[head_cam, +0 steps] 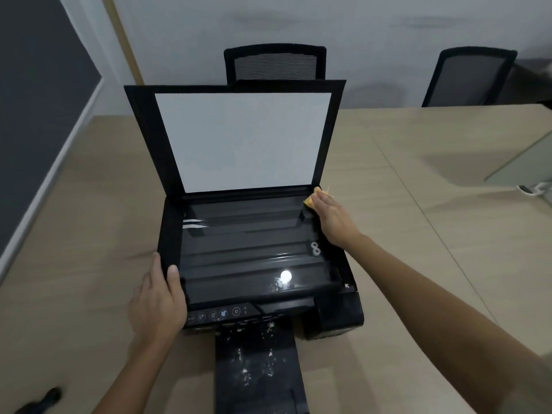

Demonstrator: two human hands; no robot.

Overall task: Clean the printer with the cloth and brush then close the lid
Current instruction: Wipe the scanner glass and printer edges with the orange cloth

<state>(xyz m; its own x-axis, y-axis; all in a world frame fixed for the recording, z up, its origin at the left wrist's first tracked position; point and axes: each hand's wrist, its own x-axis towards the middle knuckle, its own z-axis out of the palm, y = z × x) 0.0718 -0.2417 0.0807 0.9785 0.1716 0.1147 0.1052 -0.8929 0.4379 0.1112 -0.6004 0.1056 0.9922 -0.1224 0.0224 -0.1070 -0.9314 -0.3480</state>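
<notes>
Mid-wipe: right hand (pixel 331 216) presses cloth (pixel 310 201) on glass (pixel 248 249) right of centre, left hand (pixel 158 300) grips printer (pixel 337 318), lid (pixel 239 138) up, tray (pixel 257 366) crumbs remain.

printer (pixel 260 264) 1 | cloth (pixel 310 200) 1 | chairs (pixel 274 64) 2 | hands (pixel 156 300) 2
</notes>
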